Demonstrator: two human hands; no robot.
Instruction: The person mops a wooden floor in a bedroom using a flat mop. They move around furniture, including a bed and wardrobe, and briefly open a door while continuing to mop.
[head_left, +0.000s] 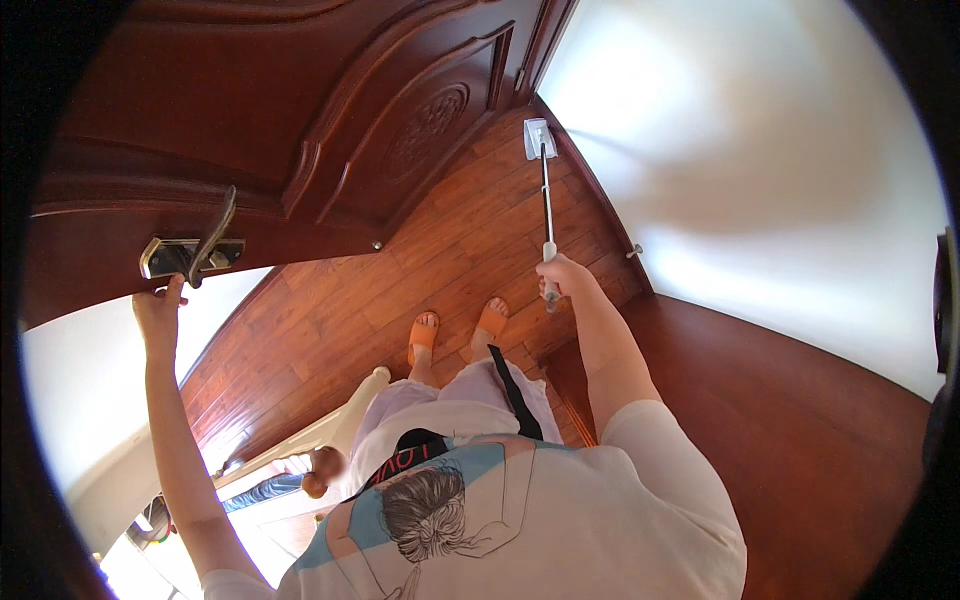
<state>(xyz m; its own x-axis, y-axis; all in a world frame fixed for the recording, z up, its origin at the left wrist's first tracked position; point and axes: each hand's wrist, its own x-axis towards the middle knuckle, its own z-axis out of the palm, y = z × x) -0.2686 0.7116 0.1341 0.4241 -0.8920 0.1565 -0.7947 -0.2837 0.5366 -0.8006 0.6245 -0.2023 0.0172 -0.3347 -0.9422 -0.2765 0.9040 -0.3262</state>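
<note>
A dark carved wooden door (300, 142) stands at the upper left. My left hand (163, 298) is at its edge, just below the metal lever handle (214, 236), with the fingers against the edge; their grip is partly hidden. Held in my right hand (561, 276) is the pale grip of a flat mop's pole (547, 206). The white mop head (540, 139) lies on the wooden floor (435, 255), close to the corner between the door's hinge side and the white wall.
A dark baseboard (600, 195) runs along the white wall (750, 150), with a small metal doorstop (635, 251) on it. A reddish-brown wooden surface (750, 405) lies at the right. Round brown knobs (322, 472) and a cream furniture edge (360, 401) are close to my legs.
</note>
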